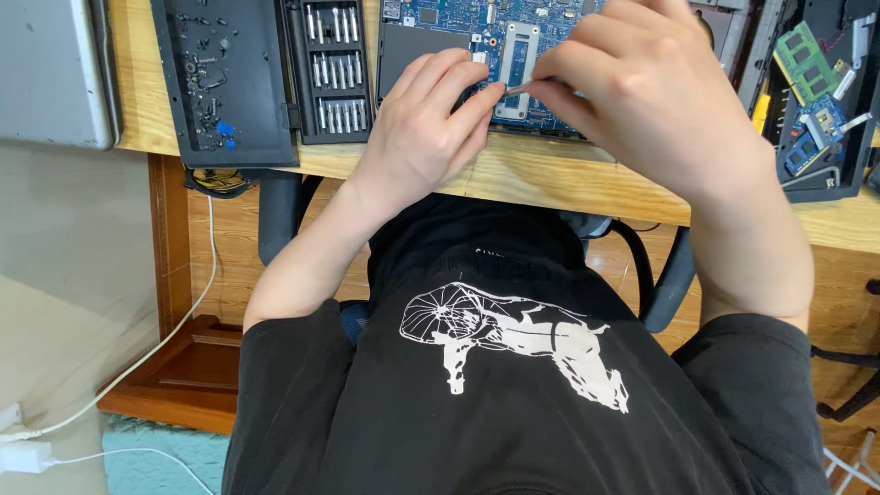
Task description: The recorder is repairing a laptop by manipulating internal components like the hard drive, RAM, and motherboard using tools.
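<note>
Shirt point(495, 385) first, black with a white print, filling the bottom of the view, with the wooden bench point(550, 183) edge right above it. Left hand point(431, 128) and right hand point(642, 92) meet over the front of the blue circuit board point(458, 23). Both pinch a thin silver tool point(518, 88), tweezers or a small driver, can't tell which. It's slim, shiny metal, only a short bit showing between the fingertips. Long axis runs roughly left-right, nearly flat, with the left end dipping a little toward the left thumb. So both grips are closed on that tool, just above a pale metal bracket point(518, 64) on the board. Further back left sits a black case of screwdriver bits point(332, 69), then a black tray of loose screws point(220, 78). Far right, green and blue memory sticks point(811, 92).
</note>
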